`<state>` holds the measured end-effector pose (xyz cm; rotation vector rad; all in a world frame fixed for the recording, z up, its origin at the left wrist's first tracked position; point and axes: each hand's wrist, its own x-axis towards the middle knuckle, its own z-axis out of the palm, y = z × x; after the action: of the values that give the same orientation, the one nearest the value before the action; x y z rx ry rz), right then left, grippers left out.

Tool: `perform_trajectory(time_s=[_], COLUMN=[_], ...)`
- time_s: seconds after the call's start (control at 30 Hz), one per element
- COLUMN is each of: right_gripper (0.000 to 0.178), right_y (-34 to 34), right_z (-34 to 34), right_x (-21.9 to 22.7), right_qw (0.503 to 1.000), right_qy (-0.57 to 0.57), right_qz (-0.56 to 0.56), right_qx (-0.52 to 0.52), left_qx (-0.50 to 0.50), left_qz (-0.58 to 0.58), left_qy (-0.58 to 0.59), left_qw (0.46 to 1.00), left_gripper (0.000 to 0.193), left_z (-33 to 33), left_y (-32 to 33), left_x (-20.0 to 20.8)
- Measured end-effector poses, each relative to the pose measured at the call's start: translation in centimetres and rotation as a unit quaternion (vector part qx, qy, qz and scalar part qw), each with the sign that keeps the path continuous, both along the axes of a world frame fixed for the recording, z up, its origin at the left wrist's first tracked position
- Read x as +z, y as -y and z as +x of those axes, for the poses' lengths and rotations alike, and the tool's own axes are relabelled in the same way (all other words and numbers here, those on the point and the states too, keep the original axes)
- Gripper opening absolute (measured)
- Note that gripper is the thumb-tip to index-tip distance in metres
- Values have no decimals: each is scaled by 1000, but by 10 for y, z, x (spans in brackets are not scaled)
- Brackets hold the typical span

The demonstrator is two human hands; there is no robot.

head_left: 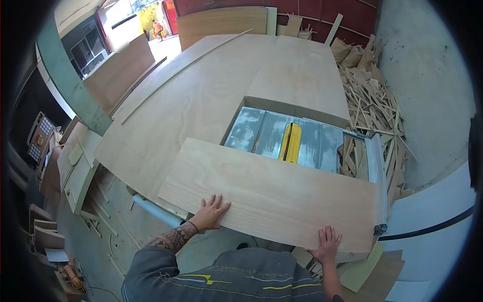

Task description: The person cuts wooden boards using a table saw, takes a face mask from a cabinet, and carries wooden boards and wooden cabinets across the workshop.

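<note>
A long plywood panel lies across the front of a table saw, its right end against the metal rip fence. My left hand rests flat on the panel's near edge, left of the middle, with fingers spread. Close to the panel's right end, my right hand lies on the same edge, fingers stretched out and thumb apart. Beyond the panel, the yellow blade insert with its dark slot shows in the saw top. The panel covers the near part of the saw.
A large plywood worktop surrounds the saw, with a long thin strip lying on it. Wood offcuts are heaped along the right wall. White sheets stand at the right. A person is far off by the doorway.
</note>
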<state>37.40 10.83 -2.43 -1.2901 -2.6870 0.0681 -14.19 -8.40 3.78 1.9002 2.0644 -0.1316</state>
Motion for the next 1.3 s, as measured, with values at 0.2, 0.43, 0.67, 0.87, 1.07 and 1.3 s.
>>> perform_trajectory(time_s=[0.2, 0.43, 0.67, 0.87, 1.07, 1.3], right_gripper=[114, 109, 108, 109, 109, 107], right_y=[1, -5, -10, -10, -19, -39], right_z=[-3, -24, 3, 7, 1, -14], right_x=[-11, -9, -10, -6, -3, -1], right_qw=[1000, 998, 997, 997, 996, 996], right_qy=[-21, -60, -73, -78, -83, -78], right_qz=[9, -14, -12, -29, -32, -43], right_qx=[9, 4, 1, 0, 5, 1], left_qx=[9, 33, 57, 51, 57, 79], left_qz=[-9, -9, -31, -24, -32, -35], left_qy=[-12, -19, 8, 7, 18, 9], left_qw=[1000, 999, 998, 998, 998, 996], left_gripper=[117, 117, 120, 112, 109, 113], left_z=[-1, -19, 6, 8, 5, -11], left_y=[-5, -10, -21, -20, -29, -44], left_x=[16, 2, 2, 1, 7, 2])
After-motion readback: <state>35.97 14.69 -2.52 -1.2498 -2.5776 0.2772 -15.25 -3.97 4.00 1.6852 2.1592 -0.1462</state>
